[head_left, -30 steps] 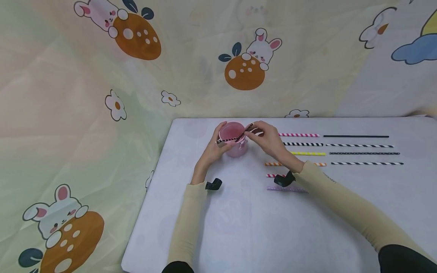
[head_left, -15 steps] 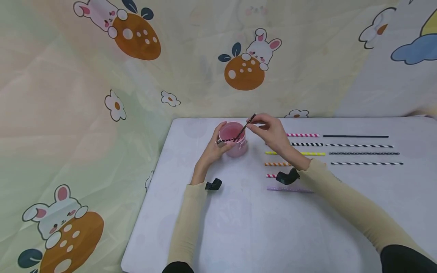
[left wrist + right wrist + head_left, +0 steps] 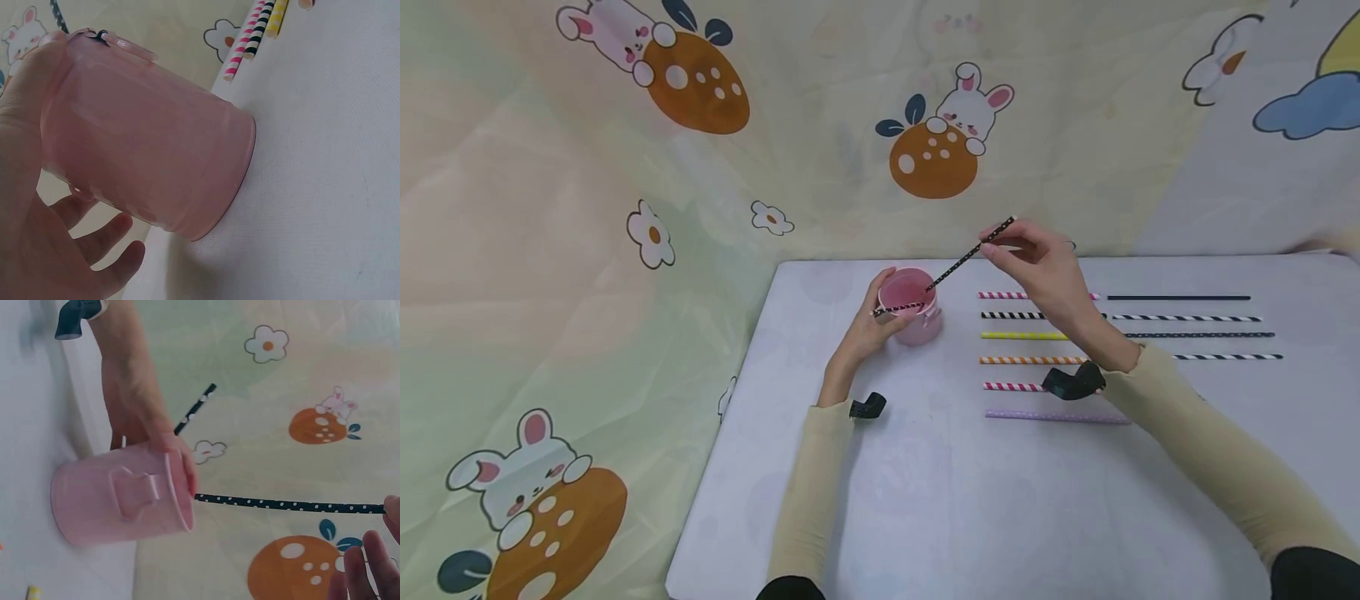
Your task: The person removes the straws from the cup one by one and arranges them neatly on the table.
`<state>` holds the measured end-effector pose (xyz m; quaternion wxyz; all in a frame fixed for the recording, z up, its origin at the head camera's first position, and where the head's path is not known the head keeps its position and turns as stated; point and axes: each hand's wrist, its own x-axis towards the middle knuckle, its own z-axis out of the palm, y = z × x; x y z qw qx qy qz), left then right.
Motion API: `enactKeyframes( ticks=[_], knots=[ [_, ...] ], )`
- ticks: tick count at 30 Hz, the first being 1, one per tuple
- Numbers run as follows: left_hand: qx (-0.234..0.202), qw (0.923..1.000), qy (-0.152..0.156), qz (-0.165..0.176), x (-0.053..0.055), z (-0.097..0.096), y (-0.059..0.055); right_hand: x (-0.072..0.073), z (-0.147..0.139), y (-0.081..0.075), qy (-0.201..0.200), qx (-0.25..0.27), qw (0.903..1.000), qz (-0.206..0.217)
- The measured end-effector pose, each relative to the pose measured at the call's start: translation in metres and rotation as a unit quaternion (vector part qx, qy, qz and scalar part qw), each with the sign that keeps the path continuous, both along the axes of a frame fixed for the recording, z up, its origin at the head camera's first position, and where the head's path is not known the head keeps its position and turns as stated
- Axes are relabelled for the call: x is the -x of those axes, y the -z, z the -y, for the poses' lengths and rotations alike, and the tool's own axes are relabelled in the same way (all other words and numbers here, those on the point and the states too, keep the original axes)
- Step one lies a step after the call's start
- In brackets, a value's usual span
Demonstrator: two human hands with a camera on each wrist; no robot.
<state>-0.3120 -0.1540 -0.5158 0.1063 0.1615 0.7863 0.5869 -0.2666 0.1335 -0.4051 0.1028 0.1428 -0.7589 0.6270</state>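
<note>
My left hand (image 3: 863, 332) grips a pink cup (image 3: 922, 330) near its rim, its fingers round the side; in the left wrist view the cup (image 3: 150, 137) appears tilted, and in the right wrist view its handle faces the camera. My right hand (image 3: 1041, 267) pinches the upper part of a black straw with white dots (image 3: 966, 257). That straw slants down to the cup's mouth; in the right wrist view its far end is at the rim. A second black dotted straw (image 3: 195, 409) leans out of the cup on the left-hand side, partly hidden by my left hand.
Right of the cup, straws lie in two columns on the white table (image 3: 925, 500): a pink-striped straw (image 3: 1000, 296), a yellow straw (image 3: 1022, 336), a lilac straw (image 3: 1056, 417), a plain black straw (image 3: 1180, 297) and several more. A patterned cloth (image 3: 820, 167) hangs behind.
My right hand has moved up and to the right, drawing the dotted straw outward from the cup, so more of it shows. My left hand, the cup and the other dotted straw have hardly moved.
</note>
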Motion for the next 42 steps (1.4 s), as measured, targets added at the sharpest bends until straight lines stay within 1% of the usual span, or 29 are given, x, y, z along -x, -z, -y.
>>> enactKeyframes(
  ticks=[2,4,7,11,14,20,24,27,30,35,38,39,42],
  knots=[
    [0.000,1.0000,0.002,0.000,-0.004,-0.001,-0.007,-0.004,-0.007,-0.004,0.005,0.001,1.0000,-0.003],
    [-0.002,1.0000,0.004,-0.003,-0.007,-0.001,-0.012,-0.007,-0.014,-0.007,0.012,-0.002,0.9999,-0.011],
    [0.002,1.0000,0.003,-0.005,-0.008,-0.001,-0.013,-0.013,-0.025,-0.009,0.017,-0.004,0.9997,-0.018],
    [0.008,0.9999,0.009,-0.009,-0.007,-0.002,-0.013,-0.021,-0.041,-0.009,0.018,-0.024,0.9994,-0.017],
    [0.005,0.9999,0.012,-0.009,-0.005,-0.002,-0.009,-0.026,-0.052,-0.011,0.020,-0.043,0.9988,-0.009],
    [-0.007,0.9999,0.007,-0.014,0.006,0.000,0.012,-0.034,-0.075,-0.017,0.033,-0.069,0.9971,0.008],
    [0.000,0.9997,0.002,-0.025,0.007,0.002,0.016,-0.040,-0.089,-0.018,0.046,-0.105,0.9934,0.008],
    [0.003,0.9995,0.001,-0.030,0.007,0.002,0.016,-0.044,-0.099,-0.018,0.062,-0.150,0.9868,0.007],
    [0.000,0.9995,0.002,-0.031,0.007,0.002,0.015,-0.050,-0.108,-0.016,0.071,-0.197,0.9779,0.006],
    [0.001,0.9995,0.002,-0.031,0.008,0.002,0.016,-0.061,-0.121,-0.013,0.069,-0.269,0.9604,0.017],
    [0.002,0.9996,0.003,-0.027,0.008,0.002,0.016,-0.068,-0.130,-0.010,0.072,-0.307,0.9480,0.045],
    [0.002,0.9997,0.004,-0.025,0.009,0.002,0.016,-0.070,-0.133,-0.009,0.072,-0.316,0.9447,0.049],
    [-0.002,0.9998,0.010,-0.018,0.010,0.002,0.016,-0.075,-0.141,-0.006,0.067,-0.345,0.9354,0.039]
  ],
)
